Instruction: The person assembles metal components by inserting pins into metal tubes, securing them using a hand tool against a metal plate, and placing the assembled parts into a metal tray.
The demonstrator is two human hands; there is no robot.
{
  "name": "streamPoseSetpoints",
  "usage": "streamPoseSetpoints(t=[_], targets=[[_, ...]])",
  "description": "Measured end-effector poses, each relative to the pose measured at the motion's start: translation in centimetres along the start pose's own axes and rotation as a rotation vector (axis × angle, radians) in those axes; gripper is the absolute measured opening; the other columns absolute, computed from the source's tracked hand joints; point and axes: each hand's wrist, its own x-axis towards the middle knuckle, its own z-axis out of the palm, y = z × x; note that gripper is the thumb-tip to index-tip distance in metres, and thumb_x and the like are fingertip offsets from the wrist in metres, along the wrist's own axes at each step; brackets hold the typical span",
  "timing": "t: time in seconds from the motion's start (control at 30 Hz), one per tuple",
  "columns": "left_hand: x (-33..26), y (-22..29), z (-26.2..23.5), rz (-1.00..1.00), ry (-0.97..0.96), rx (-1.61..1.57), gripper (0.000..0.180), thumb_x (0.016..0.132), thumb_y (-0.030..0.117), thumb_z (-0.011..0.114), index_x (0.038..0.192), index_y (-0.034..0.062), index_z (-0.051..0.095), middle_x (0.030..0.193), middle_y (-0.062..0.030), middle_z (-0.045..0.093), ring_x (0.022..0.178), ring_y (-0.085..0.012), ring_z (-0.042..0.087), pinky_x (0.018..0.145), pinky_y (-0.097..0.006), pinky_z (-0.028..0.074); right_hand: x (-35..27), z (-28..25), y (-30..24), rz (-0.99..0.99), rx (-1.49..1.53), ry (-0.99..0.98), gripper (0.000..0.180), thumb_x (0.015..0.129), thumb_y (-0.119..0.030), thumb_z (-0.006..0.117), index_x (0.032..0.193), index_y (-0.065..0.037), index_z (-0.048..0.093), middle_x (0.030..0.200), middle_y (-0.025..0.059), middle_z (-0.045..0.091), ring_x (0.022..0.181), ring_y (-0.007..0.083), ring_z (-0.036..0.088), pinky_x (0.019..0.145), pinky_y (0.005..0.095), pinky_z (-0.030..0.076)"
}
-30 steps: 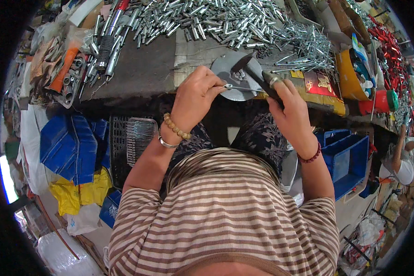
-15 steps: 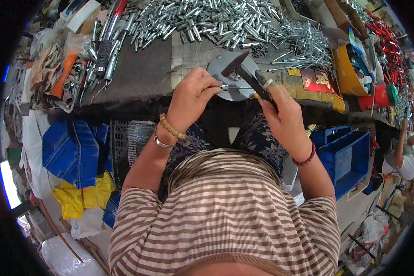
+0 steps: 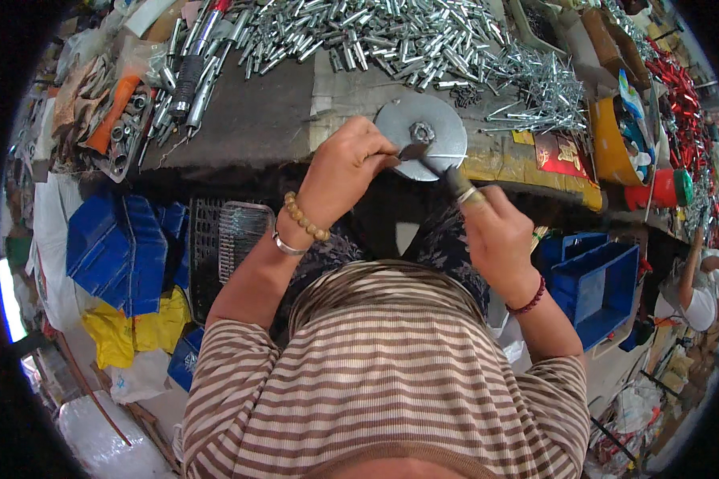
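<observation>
My left hand (image 3: 347, 168), fingers pinched, holds a thin metal rod (image 3: 450, 155) over a round grey metal disc (image 3: 447, 120) at the bench's near edge. Its far end reaches past the disc's middle; the end at my fingertips is covered. My right hand (image 3: 495, 239) is closed around the handle of a hammer (image 3: 457, 184). The dark hammer head lies over the rod right beside my left fingertips; whether it touches the rod I cannot tell. A hub with a hole stands at the disc's middle.
Piled short metal tubes (image 3: 375, 36) and thin metal pins (image 3: 539, 88) lie beyond the disc. A yellow container (image 3: 609, 140) and a red jar (image 3: 651, 191) stand right. Left are a screwdriver (image 3: 113, 116) and sockets. Blue bins (image 3: 120, 255) (image 3: 591, 291) sit below on both sides.
The hammer head has come down from above the disc to the rod by my left fingers. My right hand has lowered toward me. The view has shifted slightly.
</observation>
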Motion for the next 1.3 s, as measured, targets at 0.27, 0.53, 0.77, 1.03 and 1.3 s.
streamPoseSetpoints(t=[0.27, 0.53, 0.77, 1.03, 1.3], targets=[[0.1, 0.1, -0.2, -0.022, -0.027, -0.004, 0.013, 0.086, 0.004, 0.077, 0.098, 0.0026, 0.075, 0.094, -0.0081, 0.063, 0.087, -0.0221, 0.066, 0.077, -0.032, 0.051, 2.5, -2.0, -0.6, 0.087, 0.232, 0.190, 0.026, 0.090, 0.001, 0.071, 0.115, 0.001, 0.063, 0.092, 0.0172, 0.059, 0.072, 0.0320, 0.060, 0.063, 0.0357, 0.048], [-0.2, 0.2, -0.4, -0.015, -0.021, 0.056, 0.014, 0.086, 0.007, 0.078, 0.099, 0.0041, 0.078, 0.095, -0.0075, 0.063, 0.086, -0.0221, 0.065, 0.076, -0.033, 0.051, 4.9, 0.7, 2.2, -0.120, -0.261, 0.162, 0.022, 0.088, -0.008, 0.074, 0.108, -0.004, 0.066, 0.100, 0.0168, 0.063, 0.086, 0.0351, 0.063, 0.072, 0.0419, 0.052], [-1.1, 0.0, 0.6, 0.154, 0.183, 0.141, 0.031, 0.086, 0.005, 0.078, 0.116, 0.0071, 0.077, 0.099, -0.0060, 0.065, 0.083, -0.0188, 0.064, 0.074, -0.031, 0.051, 2.3, 2.8, -0.6, 0.144, 0.132, -0.030, 0.023, 0.085, -0.013, 0.076, 0.099, -0.001, 0.062, 0.076, 0.0151, 0.064, 0.065, 0.0343, 0.063, 0.060, 0.0441, 0.049], [-4.3, 2.3, 3.1, -0.453, 0.155, -0.535, 0.054, 0.103, 0.008, 0.062, 0.154, 0.0068, 0.046, 0.100, -0.0060, 0.072, 0.076, -0.0073, 0.061, 0.064, -0.022, 0.052, 1.7, 3.4, -1.9, 0.625, 0.783, -0.383, 0.023, 0.089, -0.013, 0.072, 0.099, 0.005, 0.062, 0.068, 0.0129, 0.060, 0.061, 0.0136, 0.049, 0.058, 0.0344, 0.044], [-5.6, 1.8, 2.5, -0.469, 0.228, -0.753, 0.062, 0.096, 0.010, 0.071, 0.150, 0.0055, 0.041, 0.093, -0.0044, 0.070, 0.074, -0.0064, 0.058, 0.062, -0.021, 0.047, 1.5, 5.5, -4.1, 0.614, 0.809, -0.399, 0.023, 0.093, -0.008, 0.070, 0.110, 0.004, 0.062, 0.075, 0.0074, 0.064, 0.068, 0.0093, 0.053, 0.061, 0.0293, 0.045]])
